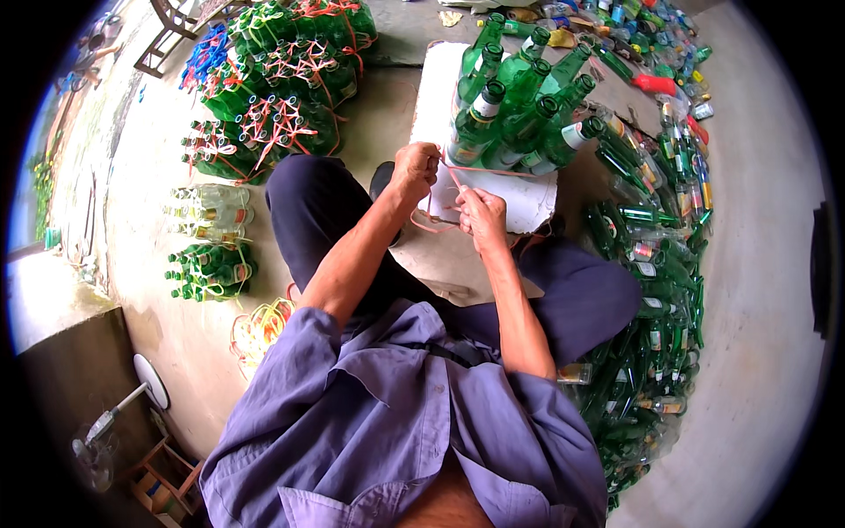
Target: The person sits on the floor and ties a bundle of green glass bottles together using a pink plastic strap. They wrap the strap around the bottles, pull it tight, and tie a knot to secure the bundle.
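Observation:
A cluster of green glass bottles stands upright on a white board in front of me, some leaning outward. Pink plastic twine runs around the lower part of the near bottles. My left hand is closed on the twine at the near left corner of the cluster. Just below and to the right, my right hand pinches another stretch of the same twine. A loose loop of it hangs over the board's near edge between my hands.
Tied bundles of green bottles stand at the left, with clear-bottle bundles nearer. Coiled yellow and orange twine lies on the floor. A large heap of loose bottles fills the right side. A standing fan is at lower left.

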The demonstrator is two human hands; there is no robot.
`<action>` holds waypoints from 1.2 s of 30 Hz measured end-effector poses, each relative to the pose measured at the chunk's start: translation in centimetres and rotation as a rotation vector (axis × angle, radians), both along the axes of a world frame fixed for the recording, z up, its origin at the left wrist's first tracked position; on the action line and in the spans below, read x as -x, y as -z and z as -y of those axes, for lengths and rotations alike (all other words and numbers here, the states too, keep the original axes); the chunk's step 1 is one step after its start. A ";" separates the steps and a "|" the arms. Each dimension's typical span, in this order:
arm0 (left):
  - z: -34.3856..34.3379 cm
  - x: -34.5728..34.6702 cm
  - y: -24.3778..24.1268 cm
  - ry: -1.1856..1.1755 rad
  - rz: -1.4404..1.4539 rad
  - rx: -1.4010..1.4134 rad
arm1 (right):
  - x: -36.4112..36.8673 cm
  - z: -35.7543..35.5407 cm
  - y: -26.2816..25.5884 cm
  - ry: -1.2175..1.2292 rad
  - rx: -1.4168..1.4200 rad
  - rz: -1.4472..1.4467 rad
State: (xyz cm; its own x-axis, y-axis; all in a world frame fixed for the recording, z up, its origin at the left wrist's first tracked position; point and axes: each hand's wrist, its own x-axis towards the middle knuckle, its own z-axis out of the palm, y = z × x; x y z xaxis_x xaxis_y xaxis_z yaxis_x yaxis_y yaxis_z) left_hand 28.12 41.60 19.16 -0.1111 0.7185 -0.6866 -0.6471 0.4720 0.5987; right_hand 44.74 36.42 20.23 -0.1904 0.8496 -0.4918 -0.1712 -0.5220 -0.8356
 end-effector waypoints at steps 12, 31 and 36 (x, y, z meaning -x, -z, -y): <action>-5.8 -0.3 1.6 -0.117 0.031 0.092 | -1.9 -0.2 0.9 -0.051 -0.063 0.091; -5.9 0.8 3.5 -0.042 0.020 0.055 | -0.8 0.5 3.1 -0.019 -0.538 0.343; -6.0 0.6 3.0 -0.033 -0.003 0.073 | -0.1 0.9 3.2 -0.020 -0.602 0.402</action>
